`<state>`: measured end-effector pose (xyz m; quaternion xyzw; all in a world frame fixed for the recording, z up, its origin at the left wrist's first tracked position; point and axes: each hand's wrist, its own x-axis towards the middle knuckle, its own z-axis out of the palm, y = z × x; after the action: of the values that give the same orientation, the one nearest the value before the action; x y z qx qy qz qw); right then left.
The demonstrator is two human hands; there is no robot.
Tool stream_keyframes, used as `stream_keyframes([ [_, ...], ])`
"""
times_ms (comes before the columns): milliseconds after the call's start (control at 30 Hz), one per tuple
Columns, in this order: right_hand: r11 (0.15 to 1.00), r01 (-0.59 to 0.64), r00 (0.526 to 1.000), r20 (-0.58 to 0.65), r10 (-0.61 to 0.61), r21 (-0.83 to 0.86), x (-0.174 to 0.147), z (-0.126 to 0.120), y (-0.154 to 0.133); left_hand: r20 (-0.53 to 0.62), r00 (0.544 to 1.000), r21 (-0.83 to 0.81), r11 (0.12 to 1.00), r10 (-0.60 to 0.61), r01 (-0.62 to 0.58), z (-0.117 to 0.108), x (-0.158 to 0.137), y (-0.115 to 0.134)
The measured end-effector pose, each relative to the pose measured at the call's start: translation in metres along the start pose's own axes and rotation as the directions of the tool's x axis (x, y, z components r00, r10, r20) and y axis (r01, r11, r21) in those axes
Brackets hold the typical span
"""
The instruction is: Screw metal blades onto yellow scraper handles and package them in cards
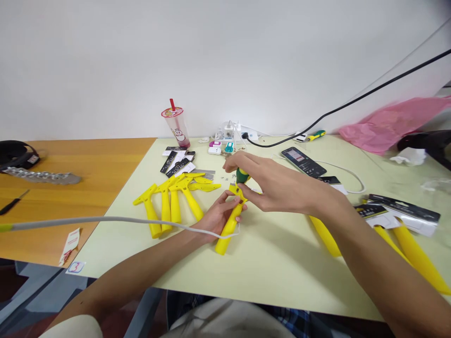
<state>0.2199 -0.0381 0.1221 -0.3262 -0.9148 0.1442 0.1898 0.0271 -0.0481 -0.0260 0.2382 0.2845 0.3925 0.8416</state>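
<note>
My left hand (215, 218) is closed around a yellow plastic scraper handle (228, 233), which leans with its head away from me. Above that head, my right hand (269, 183) grips a screwdriver (242, 175) by its dark green handle. The screwdriver points down at the scraper head; its tip is too small to make out. Left of my left hand lie several more yellow scraper handles (151, 213) side by side. Thin grey metal blades (207, 172) and tiny loose screws (229, 178) sit just beyond them.
A drink cup (179, 129) stands near the wall, with black-and-white cards (179, 165) before it. Behind my hands is a power strip (229, 134). A phone (303, 162), packaged yellow tools (416, 244) and a pink bag (384, 124) lie right. A grey cable (116, 219) crosses my left forearm.
</note>
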Motion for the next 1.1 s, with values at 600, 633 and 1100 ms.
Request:
stream_keyframes([
  [600,0.999,-0.005,1.0,-0.005,0.005,0.054,-0.0012,0.0023,0.0037,-0.021,1.0,0.012,1.0,-0.011,0.011,0.002,-0.0007,0.0012],
  [633,0.998,-0.005,1.0,-0.008,0.005,0.058,-0.0008,0.0026,0.0037,-0.017,1.0,0.016,1.0,-0.01,0.01,0.0019,-0.0006,0.0011],
  [1100,0.999,0.021,0.999,-0.025,-0.02,0.029,-0.0004,0.0031,0.0065,-0.012,1.0,0.0,1.0,-0.012,0.012,0.0028,-0.0011,0.0012],
])
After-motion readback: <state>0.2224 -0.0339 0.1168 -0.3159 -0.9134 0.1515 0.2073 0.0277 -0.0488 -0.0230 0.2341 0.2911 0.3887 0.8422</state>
